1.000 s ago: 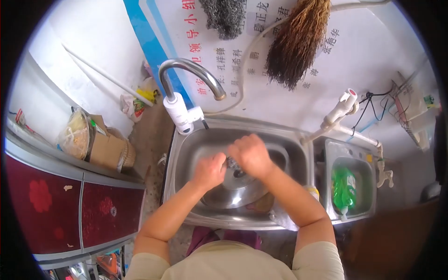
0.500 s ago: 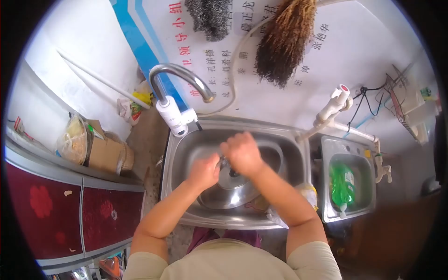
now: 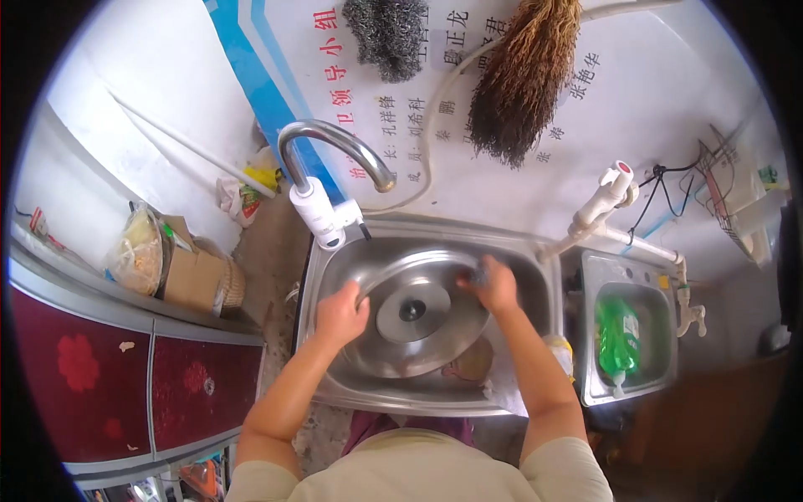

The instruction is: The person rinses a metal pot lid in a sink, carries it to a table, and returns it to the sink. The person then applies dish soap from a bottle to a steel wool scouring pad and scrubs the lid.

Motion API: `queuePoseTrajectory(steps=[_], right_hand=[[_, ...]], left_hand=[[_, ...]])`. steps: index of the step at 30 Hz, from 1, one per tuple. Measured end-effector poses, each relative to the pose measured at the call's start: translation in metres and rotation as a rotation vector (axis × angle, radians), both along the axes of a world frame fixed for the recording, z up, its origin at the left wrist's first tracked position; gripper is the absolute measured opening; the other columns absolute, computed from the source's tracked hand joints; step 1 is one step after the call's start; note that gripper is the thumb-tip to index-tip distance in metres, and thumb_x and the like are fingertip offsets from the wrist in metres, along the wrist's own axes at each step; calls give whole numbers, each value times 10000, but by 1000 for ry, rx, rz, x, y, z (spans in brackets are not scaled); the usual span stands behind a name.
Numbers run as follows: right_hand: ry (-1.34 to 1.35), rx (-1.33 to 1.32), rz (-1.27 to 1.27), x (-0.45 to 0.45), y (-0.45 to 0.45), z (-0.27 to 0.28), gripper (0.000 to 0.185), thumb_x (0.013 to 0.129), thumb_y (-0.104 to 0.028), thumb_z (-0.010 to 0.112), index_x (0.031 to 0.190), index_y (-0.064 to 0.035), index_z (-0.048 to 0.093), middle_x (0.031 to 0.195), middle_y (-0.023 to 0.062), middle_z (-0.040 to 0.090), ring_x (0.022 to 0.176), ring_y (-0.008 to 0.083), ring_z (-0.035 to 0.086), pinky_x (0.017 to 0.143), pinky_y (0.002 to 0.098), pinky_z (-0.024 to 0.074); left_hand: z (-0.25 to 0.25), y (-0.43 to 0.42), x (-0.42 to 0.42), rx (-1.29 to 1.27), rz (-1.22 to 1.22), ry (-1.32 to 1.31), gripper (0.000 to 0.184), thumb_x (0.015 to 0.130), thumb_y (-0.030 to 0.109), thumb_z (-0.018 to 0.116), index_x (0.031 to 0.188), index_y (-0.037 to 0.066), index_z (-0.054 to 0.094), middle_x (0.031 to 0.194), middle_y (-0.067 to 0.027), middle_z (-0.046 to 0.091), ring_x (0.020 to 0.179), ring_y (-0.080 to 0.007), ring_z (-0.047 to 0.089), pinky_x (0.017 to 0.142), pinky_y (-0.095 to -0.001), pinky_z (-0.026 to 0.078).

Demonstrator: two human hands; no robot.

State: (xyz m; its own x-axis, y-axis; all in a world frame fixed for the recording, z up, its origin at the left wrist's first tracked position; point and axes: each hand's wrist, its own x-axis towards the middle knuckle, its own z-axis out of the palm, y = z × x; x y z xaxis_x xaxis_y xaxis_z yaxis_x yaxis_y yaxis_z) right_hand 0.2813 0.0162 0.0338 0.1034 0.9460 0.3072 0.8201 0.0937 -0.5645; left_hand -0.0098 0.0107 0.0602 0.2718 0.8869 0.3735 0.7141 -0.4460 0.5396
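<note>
A round stainless-steel pot lid (image 3: 397, 358) with a dark knob at its centre is tilted in the large sink (image 3: 328, 268). My left hand (image 3: 341, 315) is closed around the lid's left rim, thumb on top. At the lid's right edge, my right hand (image 3: 497, 286) has its fingers closed on a small grey steel wool scrubber (image 3: 479, 274), partly blurred and half covered by the fingers. Below the lid, a brownish round thing (image 3: 470, 361) lies in the sink; its kind is unclear.
A curved faucet (image 3: 335, 138) rises behind the sink's left corner. A white tap (image 3: 604, 194) stands at the right. The small sink (image 3: 587, 335) holds a green detergent bottle (image 3: 617, 335). A broom head (image 3: 527, 84) and steel wool (image 3: 386, 38) hang on the wall.
My hands have parted from close together above the lid. The left now grips the rim; the right has moved rightward with the scrubber. The lid appears raised and tilted.
</note>
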Motion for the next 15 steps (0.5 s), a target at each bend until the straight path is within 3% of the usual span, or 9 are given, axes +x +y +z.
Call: queuePoseTrajectory(steps=[4, 7, 10, 12, 13, 15], right_hand=[[-373, 346, 383, -54, 14, 58, 311, 484, -203, 745, 679, -110, 522, 688, 68, 564, 665, 262, 554, 582, 369, 394], [-364, 429, 413, -68, 7, 63, 291, 453, -143, 704, 666, -114, 508, 679, 66, 557, 660, 259, 555, 592, 372, 393], [-237, 315, 250, -34, 9, 36, 224, 588, -157, 692, 705, -64, 526, 762, 127, 609, 744, 299, 592, 619, 372, 442], [94, -60, 45, -9, 8, -9, 287, 541, -165, 763, 705, -99, 536, 646, 75, 603, 647, 272, 578, 599, 358, 412], [95, -162, -64, -10, 3, -5, 353, 547, -253, 805, 736, -98, 551, 643, 88, 619, 683, 286, 590, 645, 393, 424], [202, -164, -43, -14, 4, -10, 381, 539, -291, 809, 734, -91, 550, 664, 96, 615, 689, 305, 585, 647, 410, 427]], left_hand=[[39, 23, 44, 70, -247, 166, 225, 716, 127, 661, 701, 50, 451, 586, -142, 525, 576, -362, 541, 463, -435, 400], [23, 16, 46, 94, -268, 100, 268, 687, 117, 685, 669, 44, 428, 573, -140, 501, 540, -355, 519, 449, -421, 380], [18, 12, 27, 108, -175, 19, 324, 682, 117, 708, 621, 40, 400, 551, -146, 465, 498, -345, 483, 435, -396, 357], [13, 8, 7, 76, -83, -20, 352, 685, 116, 715, 600, 35, 383, 539, -153, 442, 479, -341, 460, 429, -383, 346], [9, 5, 0, 55, -38, -43, 367, 687, 116, 718, 589, 33, 375, 533, -156, 431, 469, -339, 449, 427, -377, 341], [4, 7, -6, 35, 1, -53, 370, 699, 127, 715, 581, 32, 377, 527, -163, 428, 464, -344, 443, 426, -374, 340]])
